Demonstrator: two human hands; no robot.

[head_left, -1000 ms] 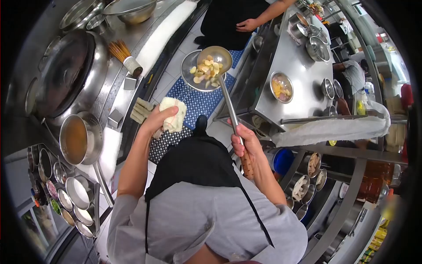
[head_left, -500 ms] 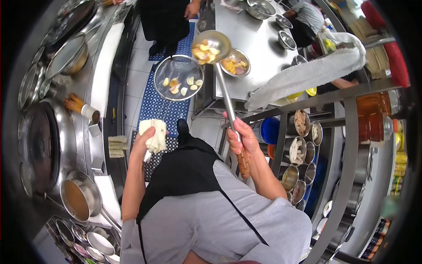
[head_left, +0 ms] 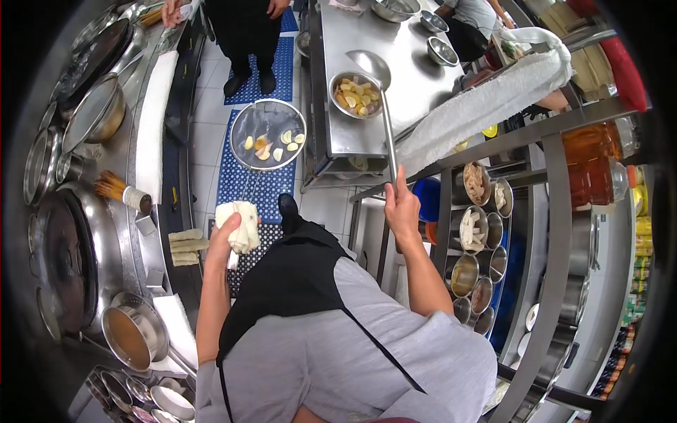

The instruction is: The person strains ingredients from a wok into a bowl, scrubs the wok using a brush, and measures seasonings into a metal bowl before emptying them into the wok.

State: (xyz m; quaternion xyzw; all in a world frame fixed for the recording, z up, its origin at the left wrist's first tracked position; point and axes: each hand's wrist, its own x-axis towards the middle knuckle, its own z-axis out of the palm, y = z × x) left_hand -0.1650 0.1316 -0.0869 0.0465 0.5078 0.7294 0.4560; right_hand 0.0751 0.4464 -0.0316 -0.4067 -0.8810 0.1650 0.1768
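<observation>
My left hand [head_left: 227, 236] is closed around a folded cream cloth [head_left: 238, 224] wrapped over the handle of a round wire-mesh strainer [head_left: 243, 134]. Several pale yellow and brownish slices [head_left: 263, 149] lie on the mesh, which is held over the floor mat. My right hand [head_left: 402, 211] grips a long-handled metal ladle [head_left: 371, 65], index finger stretched along the handle. The ladle's head is at the far rim of a steel bowl [head_left: 331, 101] on the worktable, and I see no food in it. Yellow slices and chunks [head_left: 357, 96] fill the bowl.
A steel worktable [head_left: 409, 84] with metal bowls stands ahead right; a metal rack with a white towel [head_left: 486, 106] is closer. Pans and woks [head_left: 70, 247] line the counter at left. A co-worker in a black apron [head_left: 243, 35] stands ahead on the blue mat.
The ladle held yellow slices above the strainer and bowl; now it looks emptied, and the bowl is fuller. My right hand has moved right. The co-worker appears farther left.
</observation>
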